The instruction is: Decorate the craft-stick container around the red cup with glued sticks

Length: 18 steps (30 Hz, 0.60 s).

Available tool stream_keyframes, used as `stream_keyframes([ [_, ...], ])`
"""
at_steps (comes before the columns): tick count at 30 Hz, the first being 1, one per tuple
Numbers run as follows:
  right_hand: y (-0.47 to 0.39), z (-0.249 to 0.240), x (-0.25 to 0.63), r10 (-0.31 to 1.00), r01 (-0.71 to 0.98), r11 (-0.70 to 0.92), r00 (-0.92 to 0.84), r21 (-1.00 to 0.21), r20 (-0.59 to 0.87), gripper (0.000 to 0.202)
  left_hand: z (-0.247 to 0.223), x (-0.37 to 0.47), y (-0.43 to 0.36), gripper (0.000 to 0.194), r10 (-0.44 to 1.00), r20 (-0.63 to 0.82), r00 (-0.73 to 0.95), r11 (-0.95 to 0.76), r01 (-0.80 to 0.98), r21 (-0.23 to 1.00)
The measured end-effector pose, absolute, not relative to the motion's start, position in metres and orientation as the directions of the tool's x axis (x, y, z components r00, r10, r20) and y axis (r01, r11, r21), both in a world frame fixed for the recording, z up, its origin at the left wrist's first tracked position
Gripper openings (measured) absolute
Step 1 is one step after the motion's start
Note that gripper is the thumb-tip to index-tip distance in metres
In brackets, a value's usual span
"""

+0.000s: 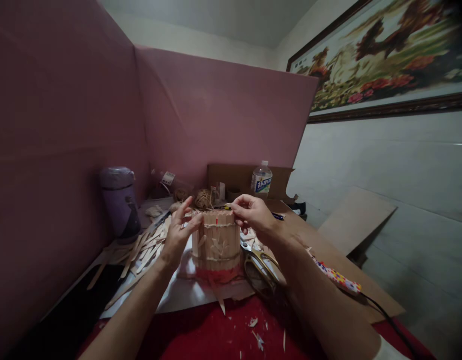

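Observation:
A round container made of upright wooden sticks (217, 247) stands at the centre, with pale bands around it, leaf-like shapes on its front and a small red mark near the rim. My left hand (180, 230) is at its left side, fingers spread, the fingertips by the upper edge. At the upper right edge, my right hand (251, 212) pinches a small pale piece (229, 205) between thumb and forefinger. Gold-handled scissors (263, 267) lie just right of the container, partly under my right forearm.
Loose wooden sticks (148, 247) are heaped at the left near a purple flask (120, 202). Behind are twine balls (204, 198) and a clear bottle (262, 179). A patterned corded tool (338, 277) rests on cardboard (377, 305) at the right. Scraps dot the red cloth (201, 335).

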State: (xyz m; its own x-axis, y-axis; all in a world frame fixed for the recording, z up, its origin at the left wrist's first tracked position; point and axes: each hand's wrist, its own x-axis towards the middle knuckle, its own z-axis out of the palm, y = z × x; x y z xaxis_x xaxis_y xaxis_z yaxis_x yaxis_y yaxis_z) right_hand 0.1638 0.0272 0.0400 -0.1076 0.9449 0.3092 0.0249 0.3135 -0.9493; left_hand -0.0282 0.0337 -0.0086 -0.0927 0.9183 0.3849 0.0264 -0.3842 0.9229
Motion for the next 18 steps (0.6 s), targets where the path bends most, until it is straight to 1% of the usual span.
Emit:
stream_keyframes([
  [2,0.026,0.040,0.168,0.957,-0.028,0.269,-0.105,-0.963,0.271,0.032,-0.010,-0.027,0.033,0.056,0.889,0.455,-0.058,-0.448,0.099,0.889],
  [4,0.024,0.042,0.169,0.962,-0.075,0.236,-0.119,-0.969,0.244,0.034,-0.011,-0.026,0.033,0.050,0.877,0.479,-0.015,-0.475,0.107,0.873],
  [6,0.020,0.045,0.168,0.963,-0.112,0.214,-0.140,-0.970,0.229,0.035,-0.010,-0.027,0.032,0.049,0.897,0.441,0.015,-0.441,0.059,0.895],
  [9,0.015,0.048,0.165,0.966,-0.135,0.176,-0.168,-0.975,0.197,0.036,-0.006,-0.030,0.033,0.052,0.938,0.346,0.027,-0.345,-0.027,0.938],
  [12,0.014,0.041,0.162,0.965,-0.154,0.142,-0.200,-0.978,0.171,0.037,-0.003,-0.031,0.033,0.052,0.951,0.310,0.007,-0.309,-0.046,0.950],
  [14,0.015,0.035,0.162,0.960,-0.168,0.157,-0.206,-0.973,0.191,0.036,0.000,-0.030,0.030,0.047,0.925,0.379,0.005,-0.379,-0.002,0.925],
  [17,0.015,0.030,0.163,0.944,-0.140,0.206,-0.232,-0.969,0.234,0.033,0.004,-0.029,0.022,0.034,0.820,0.567,0.074,-0.572,0.122,0.811],
  [18,0.014,0.031,0.164,0.939,-0.109,0.231,-0.237,-0.967,0.251,0.031,0.006,-0.029,0.019,0.031,0.791,0.603,0.104,-0.612,0.159,0.775],
])
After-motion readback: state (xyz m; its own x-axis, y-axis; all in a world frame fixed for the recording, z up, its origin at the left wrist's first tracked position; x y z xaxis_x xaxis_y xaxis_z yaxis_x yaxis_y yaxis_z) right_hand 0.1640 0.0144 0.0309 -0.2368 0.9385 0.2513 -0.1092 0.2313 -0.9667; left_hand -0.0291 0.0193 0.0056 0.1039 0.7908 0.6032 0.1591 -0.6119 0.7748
